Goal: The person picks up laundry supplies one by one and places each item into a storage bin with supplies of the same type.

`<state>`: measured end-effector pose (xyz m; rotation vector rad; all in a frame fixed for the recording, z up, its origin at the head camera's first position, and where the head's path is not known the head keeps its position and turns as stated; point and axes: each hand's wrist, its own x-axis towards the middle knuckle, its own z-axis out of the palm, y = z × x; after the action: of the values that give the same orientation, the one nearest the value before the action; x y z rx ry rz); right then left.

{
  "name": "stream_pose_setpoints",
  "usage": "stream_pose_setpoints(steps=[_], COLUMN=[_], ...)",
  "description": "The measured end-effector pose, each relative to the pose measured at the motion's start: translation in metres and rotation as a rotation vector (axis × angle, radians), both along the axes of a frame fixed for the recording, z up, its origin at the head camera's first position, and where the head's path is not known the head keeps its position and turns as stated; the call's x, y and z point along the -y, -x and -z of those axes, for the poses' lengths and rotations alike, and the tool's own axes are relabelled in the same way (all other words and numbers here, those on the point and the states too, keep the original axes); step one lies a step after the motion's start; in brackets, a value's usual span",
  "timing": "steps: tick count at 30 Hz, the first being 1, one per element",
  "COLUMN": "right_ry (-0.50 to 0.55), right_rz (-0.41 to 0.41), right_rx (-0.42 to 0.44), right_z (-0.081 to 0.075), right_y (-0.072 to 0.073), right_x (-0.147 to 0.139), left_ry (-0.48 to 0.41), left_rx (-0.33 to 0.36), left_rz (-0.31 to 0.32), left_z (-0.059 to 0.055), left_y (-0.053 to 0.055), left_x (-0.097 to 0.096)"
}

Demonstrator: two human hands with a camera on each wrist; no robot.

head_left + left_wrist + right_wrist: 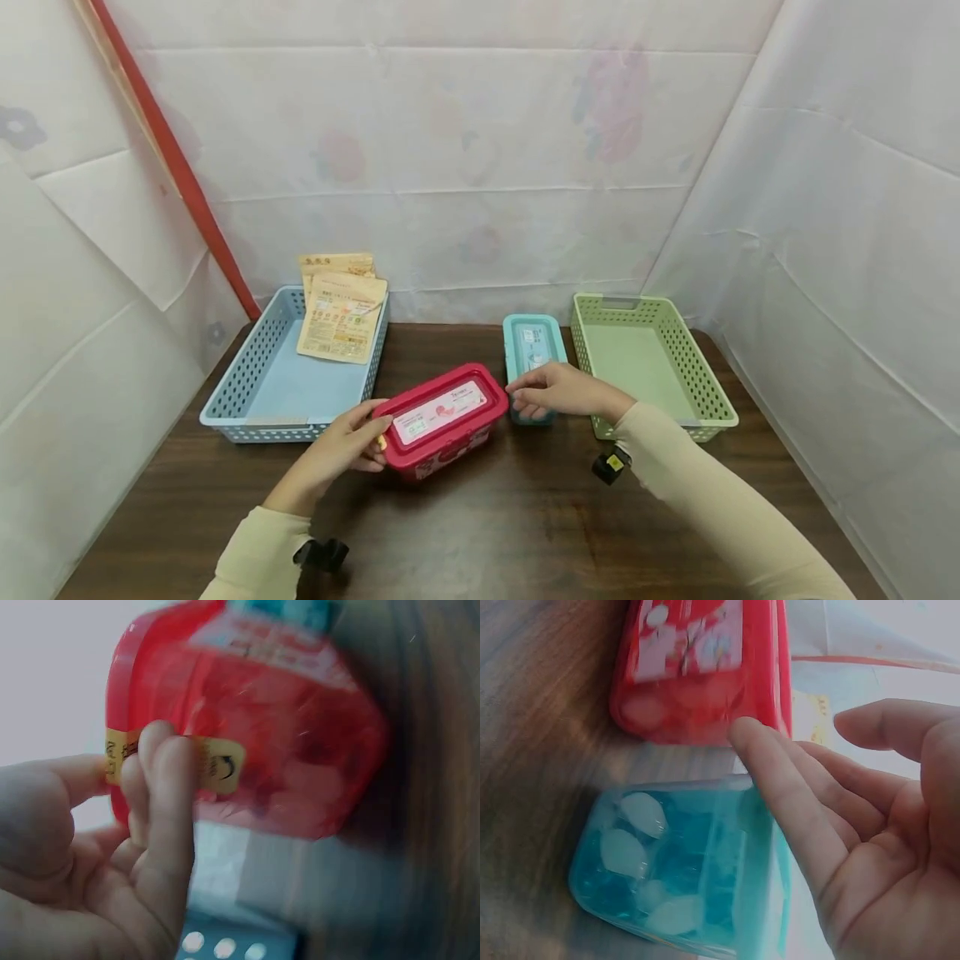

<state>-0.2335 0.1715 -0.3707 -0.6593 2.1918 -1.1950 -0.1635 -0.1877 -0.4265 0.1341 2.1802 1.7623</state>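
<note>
A red lidded plastic box (442,412) with a pink and white label on its lid sits at the middle of the table, set at a slant. My left hand (352,437) grips its near left end, thumb on the lid's edge and fingers against the end wall by a yellow sticker (221,765). Over the front part of a teal lidded box (531,337) is my right hand (558,389), its fingers loosely bent. Those fingertips reach to the right end of the red box, and nothing is held in that hand. Pale shapes show through the teal box's wall (667,862).
To the left stands a blue perforated basket (251,375) with two yellowish pouches (341,321) leaning at its back right. A green perforated basket (686,358) is on the right, beside the teal box. White cloth walls (465,125) enclose the dark wooden table (487,533).
</note>
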Motion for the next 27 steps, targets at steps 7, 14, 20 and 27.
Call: stream_pose_setpoints(steps=[7, 14, 20, 27], right_ry=[-0.018, 0.026, 0.053, 0.106], right_rz=[0.005, 0.046, 0.082, 0.108], right_rx=[0.039, 0.078, 0.106, 0.142], right_z=[0.014, 0.023, 0.027, 0.019], right_y=[-0.008, -0.013, -0.015, -0.013], right_x=[0.012, 0.024, 0.026, 0.021], left_ry=[0.084, 0.07, 0.056, 0.003], left_rx=[0.033, 0.06, 0.058, 0.03], left_rz=[0.047, -0.022, -0.077, -0.135], left_z=[-0.009, -0.007, -0.006, -0.016], left_y=[-0.003, -0.004, -0.002, 0.002], left_x=[0.012, 0.01, 0.008, 0.008])
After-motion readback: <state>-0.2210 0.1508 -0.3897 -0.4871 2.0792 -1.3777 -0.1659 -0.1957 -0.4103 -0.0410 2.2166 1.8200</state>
